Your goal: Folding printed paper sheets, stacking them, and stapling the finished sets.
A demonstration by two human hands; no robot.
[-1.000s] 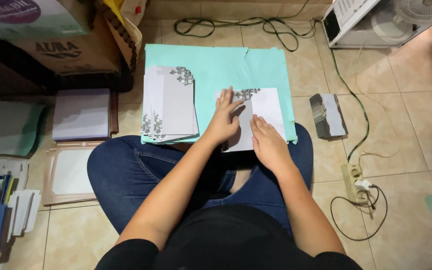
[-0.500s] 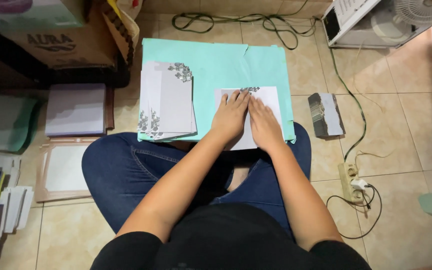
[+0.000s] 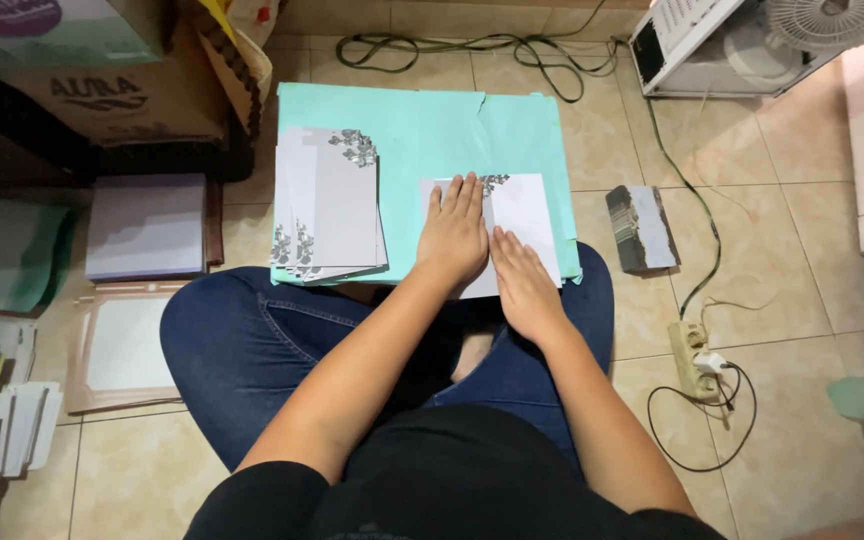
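I sit cross-legged on a tiled floor with a turquoise sheet (image 3: 432, 130) spread in front of my knees. My left hand (image 3: 455, 235) lies flat, fingers together, on the left half of a white card with a grey floral corner (image 3: 527, 215). Beside it, my right hand (image 3: 520, 280) presses flat on the card's lower middle. Neither hand grips anything. A fanned stack of similar grey-and-white floral cards (image 3: 330, 205) rests on the sheet to the left of my hands.
A cardboard box (image 3: 122, 95) stands at the far left, with stacked paper (image 3: 147, 228) and a shallow tray (image 3: 122, 345) beside my knee. A small grey block (image 3: 640, 228), a power strip (image 3: 694, 355) with green cable, and a white fan (image 3: 752, 40) lie to the right.
Both hands slid up the card and flattened on it; the right hand moved from the card's lower edge to beside the left hand. The view shifted slightly.
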